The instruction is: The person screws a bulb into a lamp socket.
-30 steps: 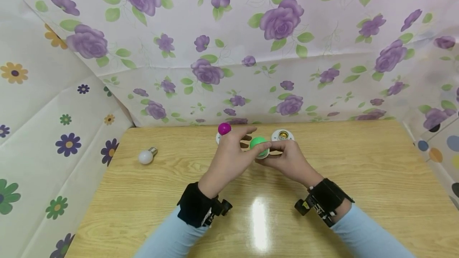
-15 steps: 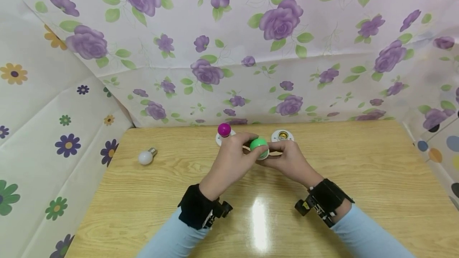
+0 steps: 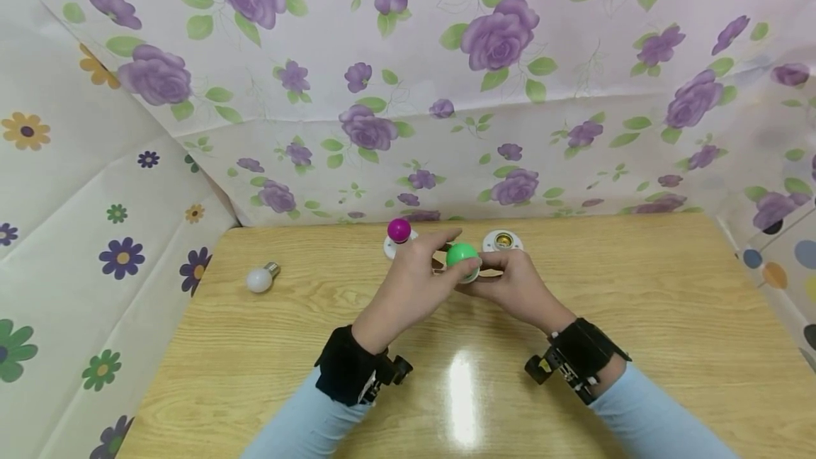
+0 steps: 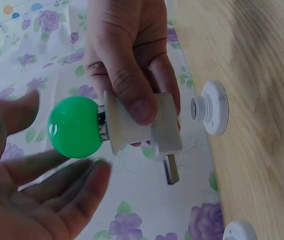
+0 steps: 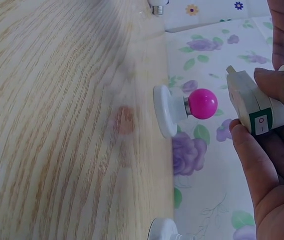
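Note:
My right hand (image 3: 513, 285) grips a white plug-in lamp socket (image 4: 129, 132), thumb on its side and fingers behind. In the right wrist view the socket shows a rocker switch (image 5: 262, 123); a flat metal prong (image 4: 171, 170) sticks out of its end. A green bulb (image 4: 74, 127) sits in the socket's mouth, some of its metal base showing at the collar. Around that bulb my left hand (image 3: 411, 282) is spread, with the thumb on one side and fingers on the other. Gaps show between it and the bulb in the left wrist view.
At the table's back edge, a magenta bulb (image 3: 399, 230) stands in a round white lamp base (image 3: 389, 249). A second lamp base (image 3: 489, 241) to its right has a bare brass socket. A white bulb (image 3: 259, 280) lies at the left on the wooden table (image 3: 287, 388).
My left fingers closed around the green bulb half a second ago and have now spread off it again. The right hand and the socket have stayed in place.

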{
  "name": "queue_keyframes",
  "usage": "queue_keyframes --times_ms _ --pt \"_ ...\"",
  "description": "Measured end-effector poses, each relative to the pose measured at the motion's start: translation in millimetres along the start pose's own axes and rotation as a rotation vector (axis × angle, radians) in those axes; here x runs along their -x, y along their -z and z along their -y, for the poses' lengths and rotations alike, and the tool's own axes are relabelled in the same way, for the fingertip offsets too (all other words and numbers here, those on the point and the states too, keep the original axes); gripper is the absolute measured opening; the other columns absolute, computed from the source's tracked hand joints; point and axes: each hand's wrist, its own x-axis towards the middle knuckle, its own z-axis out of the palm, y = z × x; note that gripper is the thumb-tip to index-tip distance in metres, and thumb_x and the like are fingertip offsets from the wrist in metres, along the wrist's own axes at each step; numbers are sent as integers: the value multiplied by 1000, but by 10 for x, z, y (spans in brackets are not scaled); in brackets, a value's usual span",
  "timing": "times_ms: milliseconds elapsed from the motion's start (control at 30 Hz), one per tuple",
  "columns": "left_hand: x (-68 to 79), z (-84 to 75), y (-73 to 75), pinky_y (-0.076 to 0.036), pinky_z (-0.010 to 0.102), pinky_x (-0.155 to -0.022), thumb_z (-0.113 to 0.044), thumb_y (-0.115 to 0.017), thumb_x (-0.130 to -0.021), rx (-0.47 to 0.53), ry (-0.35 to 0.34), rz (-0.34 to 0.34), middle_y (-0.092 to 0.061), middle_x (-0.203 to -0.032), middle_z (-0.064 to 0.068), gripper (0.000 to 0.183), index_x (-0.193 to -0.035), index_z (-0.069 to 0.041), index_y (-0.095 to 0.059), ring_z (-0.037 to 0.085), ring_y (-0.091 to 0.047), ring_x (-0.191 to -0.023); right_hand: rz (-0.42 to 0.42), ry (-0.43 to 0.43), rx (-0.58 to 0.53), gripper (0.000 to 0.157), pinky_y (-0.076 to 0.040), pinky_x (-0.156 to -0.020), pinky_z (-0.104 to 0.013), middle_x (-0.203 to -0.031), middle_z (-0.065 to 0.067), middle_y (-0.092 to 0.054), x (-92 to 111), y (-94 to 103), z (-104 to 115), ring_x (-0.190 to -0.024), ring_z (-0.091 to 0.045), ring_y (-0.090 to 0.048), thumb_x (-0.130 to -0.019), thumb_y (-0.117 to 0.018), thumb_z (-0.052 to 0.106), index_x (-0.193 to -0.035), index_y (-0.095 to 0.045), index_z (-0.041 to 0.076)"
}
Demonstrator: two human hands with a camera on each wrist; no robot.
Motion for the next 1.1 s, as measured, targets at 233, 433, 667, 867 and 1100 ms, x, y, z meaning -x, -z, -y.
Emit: queue_keyframes --times_ms 233,433,667,867,1100 --pt "5 8 -59 -51 21 -67 -45 -62 -87 99 -17 -200 -58 -113 -2 47 -118 -11 -60 11 -58 -92 -36 21 -24 31 -51 -76 -33 -107 3 -64 -10 22 -15 -100 -16 -59 -78 -75 19 -109 -69 22" --pt "1 19 -114 -50 20 -67 -38 -67 -85 104 -66 -210 -62 -103 -2 40 -110 -8 -63 9 -59 -88 -58 20 -8 30 -51 -76 -32 -105 3 -65 -8 19 23 -99 -14 -59 -78 -74 16 -108 -68 18" --pt "7 22 -121 -50 19 -70 -31 -67 -85 61 -83 -196 -63 -100 -4 33 -107 -8 -64 7 -58 -89 -74 -5 -13 30 -51 -76 -32 -104 0 -65 29 -2 301 -98 -13 -59 -78 -74 7 -107 -68 11" --pt "20 17 -92 -48 19 -73 -24 -67 -86 42 -48 -127 -62 -102 -4 29 -111 -8 -63 4 -57 -91 -51 -9 5 29 -51 -75 -31 -105 1 -65 39 3 356 -98 -12 -58 -78 -74 7 -106 -68 11" --pt "20 -16 -62 -48 21 -78 -23 -65 -88 41 -11 -82 -61 -107 -4 34 -118 -6 -60 4 -55 -96 -58 1 3 30 -52 -75 -31 -104 2 -65 2 -8 160 -98 -13 -59 -77 -75 9 -106 -69 14"
